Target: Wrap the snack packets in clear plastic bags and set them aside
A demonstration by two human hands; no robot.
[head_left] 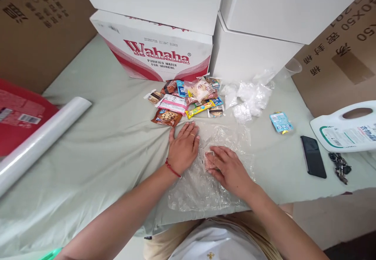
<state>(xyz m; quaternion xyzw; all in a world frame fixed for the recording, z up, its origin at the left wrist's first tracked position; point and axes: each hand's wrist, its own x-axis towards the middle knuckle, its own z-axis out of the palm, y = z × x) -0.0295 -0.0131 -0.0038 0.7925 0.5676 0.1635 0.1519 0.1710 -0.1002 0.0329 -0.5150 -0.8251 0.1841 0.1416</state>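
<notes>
The carton (158,52) at the far side reads "Wahaha", with "PURIFIED WATER FOR DRINKING" beneath. The brown box (346,40) at far right bears "40X50" and Chinese characters. A red package (23,115) at left shows barcodes.

A white handled bottle (337,129) lies on its side at right; its contents cannot be told. Assorted wrapped snacks (173,104) are heaped against the carton, with crumpled clear bags (249,97) just to their right. A blue packet (281,123) lies apart, near the phone (313,156) and keys (340,168).

The small pink packet (209,162) lies on clear plastic (190,193) at the near middle, under the bent fingers of the right hand (227,166); whether it is gripped cannot be told. The left hand (183,146) is flat, fingers loosely spread, at the plastic's left edge.

Pale green cloth covers the desk (111,134).
</notes>
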